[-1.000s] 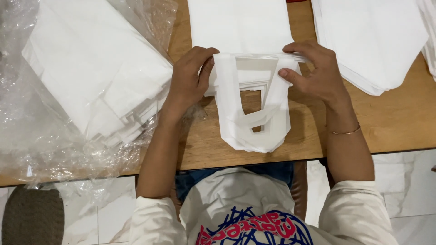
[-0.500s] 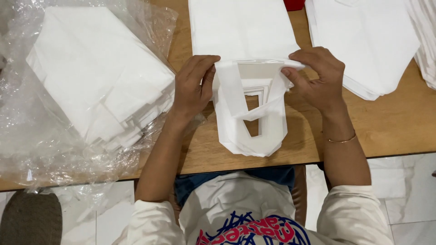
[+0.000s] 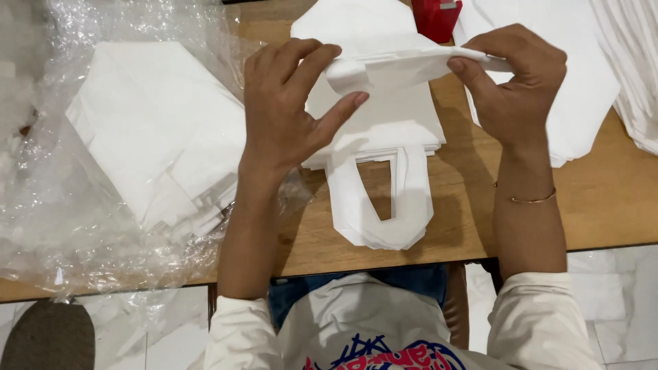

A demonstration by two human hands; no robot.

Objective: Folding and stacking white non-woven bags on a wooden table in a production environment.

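Both hands hold one folded white bag (image 3: 404, 65) lifted above the wooden table (image 3: 603, 199). My left hand (image 3: 288, 103) pinches its left end between thumb and fingers. My right hand (image 3: 514, 82) grips its right end. Beneath them lies a stack of flat white bags (image 3: 391, 130) whose loop handles (image 3: 384, 212) point toward me and reach the table's near edge.
A clear plastic wrapper (image 3: 82, 240) holding a pile of white bags (image 3: 157, 130) fills the left side and hangs over the table edge. More white bags (image 3: 589, 89) are stacked at the right. A red object (image 3: 439, 17) sits at the top. White tiled floor (image 3: 617, 301) lies below.
My hands have lifted the top bag off the stack and folded it; before, they were pressing on the bag near its handles. The view has moved closer.
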